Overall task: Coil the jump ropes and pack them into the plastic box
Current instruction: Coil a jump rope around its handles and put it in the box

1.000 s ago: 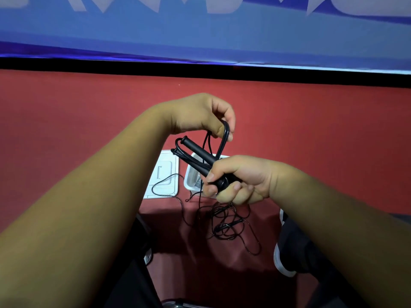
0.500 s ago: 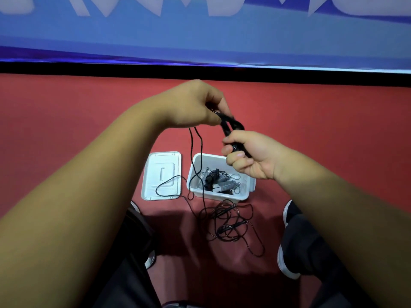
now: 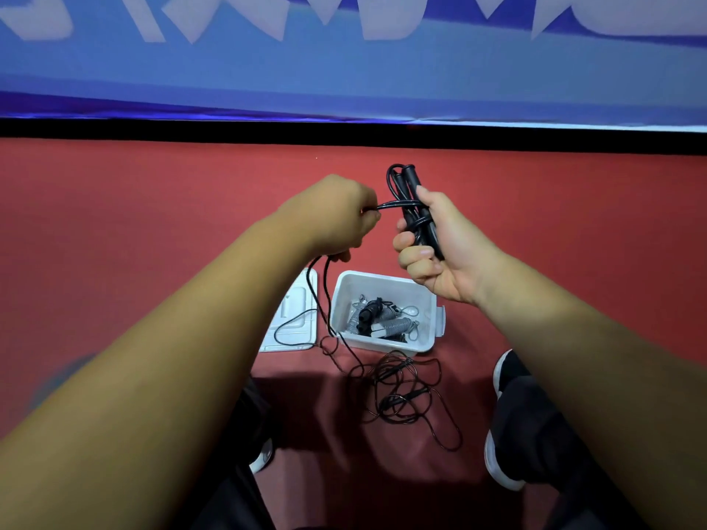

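Observation:
My right hand (image 3: 440, 246) grips the two black jump rope handles (image 3: 415, 208) upright, with cord wound around them. My left hand (image 3: 336, 219) pinches the black cord (image 3: 394, 204) just left of the handles and pulls it sideways. The slack cord hangs from my left hand down to the floor. Below the hands stands the white plastic box (image 3: 428, 338), open, holding grey coiled items and black pieces. A second black jump rope (image 3: 401, 395) lies tangled on the red floor in front of the box.
The box's white lid (image 3: 302, 323) lies flat to the left of the box, with cord trailing over it. My black-and-white shoes (image 3: 501, 380) and dark trousers flank the tangled rope. A blue banner and black strip run along the far edge of the red floor.
Both hands have moved right and lower. My right hand has turned the handles upright, and my left hand has pulled the cord out to the left around them.

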A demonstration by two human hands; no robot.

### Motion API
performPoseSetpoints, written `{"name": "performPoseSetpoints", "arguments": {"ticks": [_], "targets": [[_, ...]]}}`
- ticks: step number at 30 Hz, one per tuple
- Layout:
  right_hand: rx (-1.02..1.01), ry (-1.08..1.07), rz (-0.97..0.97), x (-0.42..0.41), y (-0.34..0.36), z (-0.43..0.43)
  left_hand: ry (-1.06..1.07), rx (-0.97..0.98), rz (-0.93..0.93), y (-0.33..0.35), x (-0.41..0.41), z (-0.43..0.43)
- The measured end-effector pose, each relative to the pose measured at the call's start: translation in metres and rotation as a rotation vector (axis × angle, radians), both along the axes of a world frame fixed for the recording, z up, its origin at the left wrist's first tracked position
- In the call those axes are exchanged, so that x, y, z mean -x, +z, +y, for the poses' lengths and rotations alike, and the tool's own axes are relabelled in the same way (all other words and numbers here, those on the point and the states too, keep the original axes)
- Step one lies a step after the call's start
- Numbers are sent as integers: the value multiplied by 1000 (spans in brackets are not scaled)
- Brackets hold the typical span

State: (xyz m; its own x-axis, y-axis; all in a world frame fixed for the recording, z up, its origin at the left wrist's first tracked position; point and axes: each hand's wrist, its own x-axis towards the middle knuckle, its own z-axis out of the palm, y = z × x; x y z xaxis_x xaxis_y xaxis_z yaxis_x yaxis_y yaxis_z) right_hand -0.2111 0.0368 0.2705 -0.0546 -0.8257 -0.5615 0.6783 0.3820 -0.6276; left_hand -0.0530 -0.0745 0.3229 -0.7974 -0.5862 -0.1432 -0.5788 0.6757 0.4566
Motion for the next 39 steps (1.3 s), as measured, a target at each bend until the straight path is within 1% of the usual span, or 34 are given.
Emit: {"name": "performPoseSetpoints", "arguments": {"ticks": [1,4,8,10,12,14,18,21,22,24,27,29,34,37,39], "targets": [[-1,-6,-2,2,1,0,26,-79,58,0,0,2],[-5,-45,8,9,3,0,110,-425,258,3,-1,2],[14,-84,30,17,5,1,10,-602,345,3,-4,-5],[32,-80,31,21,7,3,-6,-639,377,3,-5,-7],[44,-58,42,25,9,4,23,-615,369,5,-5,-7],[40,-54,56,25,12,5,88,-566,324,7,-5,-6],[60,-37,80,21,28,7,133,-348,174,9,-1,-3],[112,-43,119,20,55,12,100,-242,187,16,-1,2],[133,-49,131,20,67,15,82,-235,201,21,-2,4],[182,-58,159,21,91,20,50,-292,269,36,-5,10],[260,-64,225,23,137,27,-15,-446,431,67,-13,17],[309,-69,273,24,173,33,-76,-479,484,96,-17,23],[410,-84,372,18,266,55,-145,-334,524,182,-27,38],[468,-88,398,11,311,72,-160,-141,471,233,-32,51],[492,-59,431,4,334,83,-109,-21,426,261,-34,60]]}}
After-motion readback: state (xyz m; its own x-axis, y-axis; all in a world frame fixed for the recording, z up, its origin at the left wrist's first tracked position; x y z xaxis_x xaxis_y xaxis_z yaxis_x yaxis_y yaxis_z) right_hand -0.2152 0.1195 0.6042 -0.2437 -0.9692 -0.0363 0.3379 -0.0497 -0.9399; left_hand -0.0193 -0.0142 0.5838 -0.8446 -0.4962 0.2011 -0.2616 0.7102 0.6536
